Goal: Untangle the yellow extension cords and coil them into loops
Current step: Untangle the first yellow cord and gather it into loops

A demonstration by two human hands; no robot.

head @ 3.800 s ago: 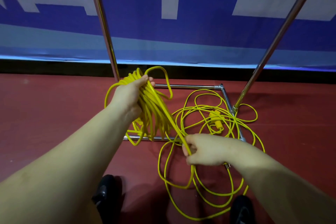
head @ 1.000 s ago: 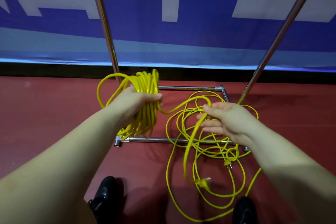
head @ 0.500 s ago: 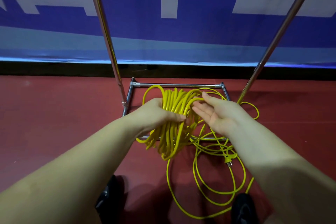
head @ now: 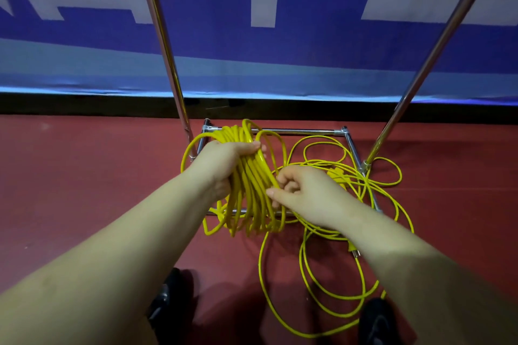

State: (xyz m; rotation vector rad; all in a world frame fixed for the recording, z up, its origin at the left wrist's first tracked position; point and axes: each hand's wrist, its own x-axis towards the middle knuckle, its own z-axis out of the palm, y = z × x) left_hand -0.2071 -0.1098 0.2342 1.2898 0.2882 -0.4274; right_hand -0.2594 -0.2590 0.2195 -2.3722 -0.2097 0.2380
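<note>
Cord [head: 330, 235] is partly gathered: a thick bundle of loops, the coil [head: 252, 190], hangs from the left hand [head: 224, 165], whose fingers are curled round its top, clamped on the strands. The right hand [head: 305, 190] sits just right of the coil, fingers bent and touching its outer strands; it seems to pinch one strand near the coil's middle, though the exact hold is hard to read.

Judged from how things lie, well over half of one cord looks coiled. What is left is the loose run on the red floor [head: 84, 190]: several wide, overlapping rings spread to the right and near side, some draped across the chrome frame [head: 297, 130] and around the foot of the right pole [head: 420, 70]. A plug [head: 353, 251] lies on the floor by the right forearm, and a yellow socket block [head: 337, 176] shows just beyond the right hand. Whether the floor loops are one cord or two cannot be told, so untangling is likely still ahead.

The coil's long axis runs far to near, slightly tilted, with its top bend toward the far rail of the frame and its lower bends hanging toward the near rail. The loose rings lie flat on the floor.
</note>
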